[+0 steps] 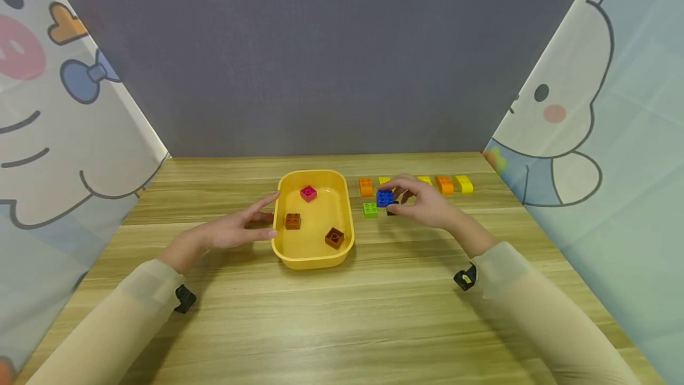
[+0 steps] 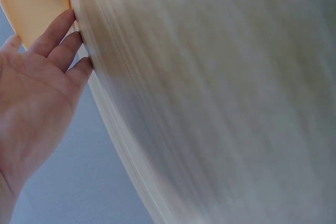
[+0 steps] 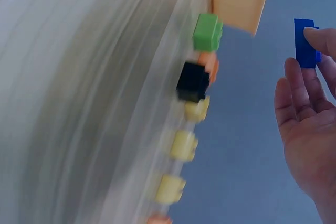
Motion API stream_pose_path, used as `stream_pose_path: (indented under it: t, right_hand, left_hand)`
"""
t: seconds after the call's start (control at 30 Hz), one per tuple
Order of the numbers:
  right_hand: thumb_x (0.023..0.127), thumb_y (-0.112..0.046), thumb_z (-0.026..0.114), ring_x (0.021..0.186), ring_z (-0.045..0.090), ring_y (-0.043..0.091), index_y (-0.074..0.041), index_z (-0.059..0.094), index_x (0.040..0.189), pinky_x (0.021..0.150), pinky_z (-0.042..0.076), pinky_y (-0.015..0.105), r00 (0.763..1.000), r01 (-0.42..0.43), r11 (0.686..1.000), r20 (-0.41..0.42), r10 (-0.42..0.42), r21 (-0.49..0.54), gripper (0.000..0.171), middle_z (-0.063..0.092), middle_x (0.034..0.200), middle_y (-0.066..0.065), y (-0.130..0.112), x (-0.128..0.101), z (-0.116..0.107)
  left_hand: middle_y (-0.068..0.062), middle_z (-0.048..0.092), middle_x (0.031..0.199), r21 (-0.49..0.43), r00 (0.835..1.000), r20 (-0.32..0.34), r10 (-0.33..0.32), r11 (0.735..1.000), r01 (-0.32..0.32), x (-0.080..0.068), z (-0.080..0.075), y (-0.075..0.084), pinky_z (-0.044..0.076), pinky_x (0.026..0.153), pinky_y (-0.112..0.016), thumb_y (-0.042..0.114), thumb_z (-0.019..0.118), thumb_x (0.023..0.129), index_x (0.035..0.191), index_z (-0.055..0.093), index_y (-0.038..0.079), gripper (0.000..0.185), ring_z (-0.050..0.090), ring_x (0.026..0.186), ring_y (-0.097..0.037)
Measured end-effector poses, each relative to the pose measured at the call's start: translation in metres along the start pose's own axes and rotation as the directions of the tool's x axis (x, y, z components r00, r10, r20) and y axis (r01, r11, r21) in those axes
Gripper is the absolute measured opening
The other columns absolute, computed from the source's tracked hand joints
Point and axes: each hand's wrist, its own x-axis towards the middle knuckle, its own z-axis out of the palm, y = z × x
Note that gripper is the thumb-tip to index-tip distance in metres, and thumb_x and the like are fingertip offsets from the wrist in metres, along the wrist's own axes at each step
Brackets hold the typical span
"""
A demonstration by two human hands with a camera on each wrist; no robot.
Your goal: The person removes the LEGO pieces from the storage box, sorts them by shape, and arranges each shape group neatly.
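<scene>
My right hand [image 1: 419,202] pinches a blue toy brick [image 1: 385,198] between thumb and fingers. The right wrist view shows that blue brick [image 3: 305,43] held up off the table, apart from the others. My left hand [image 1: 240,227] touches the left wall of a yellow tray [image 1: 315,262] with its fingers spread and fairly straight. Inside the tray lie a pink brick [image 1: 308,193] and two brown bricks [image 1: 293,221], one of them tipped over. Below the right hand are a green brick [image 1: 370,210] and a black brick [image 3: 192,82], partly hidden in the head view.
Behind the right hand stands a row of orange bricks [image 1: 366,186] and yellow bricks [image 1: 464,183], some partly covered by the fingers. A grey panel [image 1: 320,64] closes off the back of the wooden table [image 1: 299,325]. Printed cloths [image 1: 630,153] hang at both sides.
</scene>
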Motion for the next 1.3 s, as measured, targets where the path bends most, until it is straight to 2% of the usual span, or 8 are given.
stream_pose_path:
  t: [0.1, 0.4, 0.67, 0.8, 0.9, 1.03, 1.1, 1.3]
  right_hand:
    - [0.101, -0.007, 0.079, 0.11, 0.067, 0.034, -0.009, 0.071, 0.142, 0.096, 0.059, 0.043, 1.0, -0.023, 1.0, -0.013, 0.023, -0.019, 0.042, 0.068, 0.135, 0.016, 0.013, -0.008, -0.008]
    - [0.104, -0.005, 0.073, 0.114, 0.066, 0.032, -0.009, 0.069, 0.145, 0.097, 0.056, 0.042, 0.99, -0.141, 0.988, -0.006, 0.141, -0.067, 0.041, 0.066, 0.134, 0.017, 0.047, -0.026, -0.027]
    - [0.104, -0.005, 0.072, 0.117, 0.07, 0.038, -0.002, 0.066, 0.147, 0.091, 0.058, 0.029, 0.975, -0.219, 0.975, 0.031, 0.22, -0.029, 0.044, 0.065, 0.137, 0.025, 0.072, -0.03, -0.038]
    - [0.104, -0.006, 0.072, 0.115, 0.072, 0.037, -0.001, 0.066, 0.147, 0.091, 0.06, 0.033, 0.966, -0.251, 0.966, 0.055, 0.254, -0.055, 0.044, 0.07, 0.132, 0.026, 0.081, -0.029, -0.038]
    - [0.105, -0.01, 0.073, 0.115, 0.073, 0.037, -0.003, 0.067, 0.146, 0.094, 0.063, 0.044, 0.958, -0.274, 0.958, 0.069, 0.279, -0.084, 0.042, 0.073, 0.131, 0.025, 0.085, -0.027, -0.035]
    - [0.105, -0.015, 0.074, 0.121, 0.073, 0.037, -0.007, 0.069, 0.146, 0.102, 0.061, 0.056, 0.95, -0.287, 0.95, 0.089, 0.299, -0.125, 0.042, 0.074, 0.135, 0.021, 0.089, -0.023, -0.032]
    - [0.105, -0.016, 0.074, 0.122, 0.072, 0.037, -0.008, 0.069, 0.146, 0.104, 0.06, 0.057, 0.948, -0.287, 0.948, 0.1, 0.302, -0.14, 0.042, 0.075, 0.135, 0.019, 0.09, -0.021, -0.03]
    - [0.106, -0.016, 0.072, 0.117, 0.071, 0.033, -0.005, 0.067, 0.147, 0.101, 0.06, 0.05, 0.937, -0.308, 0.943, 0.133, 0.324, -0.126, 0.043, 0.074, 0.134, 0.019, 0.092, -0.016, -0.028]
  left_hand:
    - [-0.029, 0.041, 0.172, 0.003, 1.0, 0.0, -0.001, 1.0, 0.001, 0.0, 0.0, 0.001, 0.025, 0.126, -0.082, 0.048, 0.069, 0.107, 0.177, 0.002, 0.04, 0.097, 0.038, 0.16, -0.053]
    - [-0.028, 0.042, 0.172, 0.005, 1.0, -0.005, -0.015, 1.0, 0.015, 0.0, 0.0, 0.001, 0.025, 0.126, -0.082, 0.049, 0.069, 0.107, 0.177, 0.002, 0.043, 0.097, 0.038, 0.16, -0.053]
    - [-0.03, 0.041, 0.171, -0.023, 1.0, -0.005, -0.01, 1.0, 0.01, 0.001, 0.001, 0.002, 0.025, 0.128, -0.079, 0.046, 0.07, 0.108, 0.178, 0.002, 0.039, 0.098, 0.037, 0.161, -0.053]
    - [-0.03, 0.041, 0.171, -0.025, 1.0, -0.003, -0.013, 1.0, 0.013, 0.0, 0.001, 0.003, 0.025, 0.127, -0.079, 0.046, 0.069, 0.108, 0.178, 0.001, 0.039, 0.097, 0.037, 0.161, -0.053]
    - [-0.03, 0.041, 0.171, -0.023, 1.0, -0.001, -0.015, 1.0, 0.014, 0.0, 0.001, 0.004, 0.026, 0.127, -0.079, 0.047, 0.069, 0.108, 0.177, 0.001, 0.04, 0.097, 0.037, 0.161, -0.053]
    - [-0.031, 0.041, 0.171, -0.018, 1.0, 0.001, -0.009, 1.0, 0.009, 0.0, 0.001, 0.004, 0.027, 0.127, -0.079, 0.047, 0.068, 0.109, 0.178, 0.001, 0.039, 0.097, 0.037, 0.16, -0.053]
    - [-0.031, 0.04, 0.171, -0.024, 1.0, 0.001, -0.01, 1.0, 0.01, 0.0, 0.001, 0.004, 0.027, 0.127, -0.079, 0.046, 0.068, 0.108, 0.178, 0.001, 0.039, 0.097, 0.037, 0.16, -0.053]
    - [-0.03, 0.04, 0.172, -0.034, 1.0, 0.002, -0.011, 0.999, 0.011, 0.0, 0.002, 0.003, 0.027, 0.127, -0.078, 0.046, 0.069, 0.108, 0.178, 0.001, 0.039, 0.097, 0.037, 0.16, -0.053]
